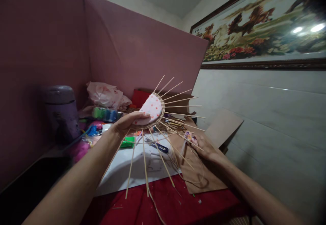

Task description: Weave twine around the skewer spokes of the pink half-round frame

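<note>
My left hand [132,119] grips a half-round woven piece by its straight side, thumb on top. White padding with orange-pink dots [154,106] covers its middle. A woven cord rim [163,109] runs along the curve, and several thin pale sticks [175,101] fan outward from it. At the right, my right hand [203,147] is closed on a small flower-patterned piece [189,136], whose kind I cannot make out. Some stick ends cross in front of that hand. A thin cord [156,208] hangs down past the sticks.
On the red cloth [122,211] lie a white sheet [119,174], dark blue-handled scissors [160,147] and brown cardboard [201,181]. A green packet [127,142] and colourful bags crowd the left, beside a lilac flask [61,113]. A tiled wall stands right.
</note>
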### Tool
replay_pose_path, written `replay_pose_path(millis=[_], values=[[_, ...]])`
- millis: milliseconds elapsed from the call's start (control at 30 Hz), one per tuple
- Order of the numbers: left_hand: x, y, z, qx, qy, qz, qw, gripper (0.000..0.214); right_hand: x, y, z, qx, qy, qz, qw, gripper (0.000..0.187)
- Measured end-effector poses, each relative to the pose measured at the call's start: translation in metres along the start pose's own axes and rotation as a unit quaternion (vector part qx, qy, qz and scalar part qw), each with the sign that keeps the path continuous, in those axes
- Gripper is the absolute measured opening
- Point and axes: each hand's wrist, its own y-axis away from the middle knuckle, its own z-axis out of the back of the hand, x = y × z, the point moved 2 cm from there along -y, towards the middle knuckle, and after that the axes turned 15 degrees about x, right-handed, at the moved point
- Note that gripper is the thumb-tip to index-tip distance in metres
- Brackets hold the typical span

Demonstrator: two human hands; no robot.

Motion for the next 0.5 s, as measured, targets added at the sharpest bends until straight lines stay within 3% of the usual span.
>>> replay_pose_path(millis=[100, 200, 267, 367, 500], values=[[0.002, -0.001, 0.000, 0.015, -0.006, 0.000, 1.000, 0.020, 0.008, 0.004, 0.005, -0.013, -0.053, 0.003, 0.999, 0.038], [0.004, -0.002, 0.002, 0.010, 0.001, 0.001, 1.000, 0.021, 0.022, 0.015, 0.019, -0.133, -0.129, 0.023, 0.982, 0.023], [0.004, -0.002, 0.004, -0.001, 0.008, 0.002, 1.000, 0.024, 0.036, 0.027, 0.027, -0.166, -0.176, 0.045, 0.969, 0.028], [0.005, -0.002, 0.007, -0.024, 0.019, 0.011, 0.999, 0.027, 0.066, 0.044, 0.033, -0.080, -0.364, 0.142, 0.917, 0.031], [0.006, -0.003, 0.008, -0.023, 0.015, 0.012, 1.000, 0.025, 0.099, 0.060, 0.035, -0.031, -0.437, 0.230, 0.869, 0.030]])
